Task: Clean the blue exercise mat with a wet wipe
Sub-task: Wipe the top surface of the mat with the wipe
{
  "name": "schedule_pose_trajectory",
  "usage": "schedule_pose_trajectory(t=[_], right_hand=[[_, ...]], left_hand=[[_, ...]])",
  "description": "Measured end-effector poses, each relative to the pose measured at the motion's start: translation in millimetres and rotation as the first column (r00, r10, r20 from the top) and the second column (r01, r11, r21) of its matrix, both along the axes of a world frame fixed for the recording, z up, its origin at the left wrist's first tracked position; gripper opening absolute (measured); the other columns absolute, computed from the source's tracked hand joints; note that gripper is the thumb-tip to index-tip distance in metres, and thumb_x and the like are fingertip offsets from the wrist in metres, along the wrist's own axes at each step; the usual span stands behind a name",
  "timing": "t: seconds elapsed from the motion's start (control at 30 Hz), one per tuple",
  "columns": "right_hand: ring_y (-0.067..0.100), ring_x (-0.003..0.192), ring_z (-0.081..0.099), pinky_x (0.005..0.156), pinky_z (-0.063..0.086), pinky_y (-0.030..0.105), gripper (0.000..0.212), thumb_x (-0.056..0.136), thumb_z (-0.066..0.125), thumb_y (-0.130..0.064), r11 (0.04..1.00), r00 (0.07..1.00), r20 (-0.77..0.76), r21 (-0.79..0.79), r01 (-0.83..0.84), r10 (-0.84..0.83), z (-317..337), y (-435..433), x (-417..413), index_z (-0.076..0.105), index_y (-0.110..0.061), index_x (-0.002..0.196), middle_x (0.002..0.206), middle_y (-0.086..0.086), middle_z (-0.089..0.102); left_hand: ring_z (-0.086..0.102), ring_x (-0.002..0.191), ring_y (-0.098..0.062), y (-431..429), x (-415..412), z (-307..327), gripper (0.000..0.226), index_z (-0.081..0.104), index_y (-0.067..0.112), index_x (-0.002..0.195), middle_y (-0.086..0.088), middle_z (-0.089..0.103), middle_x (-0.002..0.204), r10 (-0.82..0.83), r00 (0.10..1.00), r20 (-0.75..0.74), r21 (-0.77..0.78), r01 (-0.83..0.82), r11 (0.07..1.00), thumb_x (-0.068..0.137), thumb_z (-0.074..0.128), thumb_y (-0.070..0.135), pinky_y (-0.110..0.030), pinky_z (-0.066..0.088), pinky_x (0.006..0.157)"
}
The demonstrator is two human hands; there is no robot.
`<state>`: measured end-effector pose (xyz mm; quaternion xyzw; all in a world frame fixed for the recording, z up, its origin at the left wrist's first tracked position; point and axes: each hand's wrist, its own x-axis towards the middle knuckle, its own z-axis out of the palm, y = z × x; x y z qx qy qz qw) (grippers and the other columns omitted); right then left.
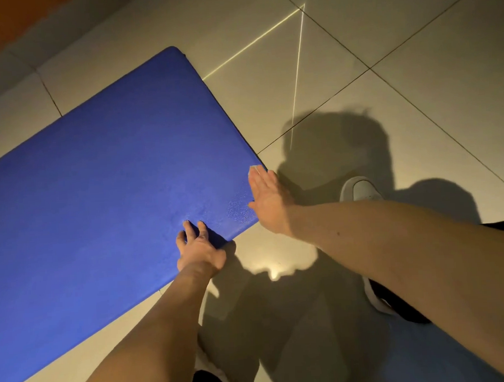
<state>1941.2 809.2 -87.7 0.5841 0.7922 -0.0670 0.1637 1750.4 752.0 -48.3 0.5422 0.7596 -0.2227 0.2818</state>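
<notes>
Blue exercise mat [98, 184], spread on tiled floor [413, 65] toward 9 o'clock, being braced by left hand [200, 249], fingertips arched, grasping nothing, likely against sliding. Wet wipe [257, 169] being pressed at 3 o'clock corner under flat, unclenched right hand [270, 201].

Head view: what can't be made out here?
1. The wet wipe: only a pale corner shows; the flat right hand covers the rest.
2. The blue mat: its left end is cut off by the frame edge.
3. The left hand: its thumb is hidden at the mat's near edge, so gripping or only pressing is unclear.
4. The white shoe: partly behind the right forearm.
</notes>
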Motion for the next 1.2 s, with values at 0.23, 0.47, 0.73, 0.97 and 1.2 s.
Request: schedule_pose_trajectory(t=[0.23,0.47,0.73,0.97,1.2], right_hand=[[0.033,0.152,-0.023,0.125,-0.008,0.045,0.066,0.110,0.013,-0.041,0.969,0.963,-0.166,-0.095,-0.229,0.211,0,-57,-36,-0.006,0.000,0.158,0.167,0.015,-0.013],[0.028,0.152,-0.024,0.126,-0.005,0.044,0.067,0.107,0.029,-0.026,0.959,0.953,-0.141,-0.054,-0.278,0.269,1,-25,-18,-0.006,-0.007,0.160,0.169,0.007,-0.014],[0.042,0.150,0.007,0.124,0.009,0.049,0.072,0.106,0.025,-0.046,0.996,0.997,-0.040,0.048,0.069,-0.067,2,29,-10,0.012,0.004,0.157,0.162,0.023,0.013],[0.047,0.152,-0.004,0.124,0.001,0.052,0.065,0.107,0.023,-0.031,0.960,0.957,-0.088,0.058,-0.274,0.278,-8,-18,-46,0.006,0.009,0.156,0.165,0.027,0.008],[0.031,0.143,0.020,0.120,0.025,0.035,0.063,0.091,0.032,-0.012,0.944,0.904,-0.272,0.074,-0.322,0.329,-2,-43,-56,0.031,-0.002,0.153,0.154,0.010,0.033]], left_hand=[[0.010,0.146,-0.028,-3,-3,-8,0.083,0.014,0.023,0.158,-0.001,0.000,0.163,-0.116,0.984,-0.136,0.072,0.126,0.989,0.093,0.060,0.047,-0.037,0.054,0.071],[0.013,0.150,-0.031,-15,-14,-20,0.075,0.016,0.020,0.159,-0.005,0.007,0.166,-0.227,0.952,-0.205,0.210,0.269,0.940,0.098,0.045,0.053,-0.043,0.024,0.119],[-0.011,0.154,-0.027,-15,-15,-28,0.069,0.003,0.024,0.160,0.002,-0.010,0.167,-0.181,0.980,-0.085,0.205,0.195,0.959,0.105,0.041,0.038,-0.047,0.017,0.123],[0.008,0.148,-0.020,-1,-27,-11,0.071,0.033,0.031,0.152,0.010,0.014,0.160,-0.168,0.986,-0.003,0.217,0.164,0.962,0.090,0.061,0.051,-0.042,0.053,0.085],[0.014,0.144,-0.021,12,-50,-8,0.069,0.040,0.024,0.148,0.004,0.018,0.160,0.001,0.998,0.055,0.331,-0.019,0.943,0.088,0.068,0.046,-0.046,0.052,0.090]])
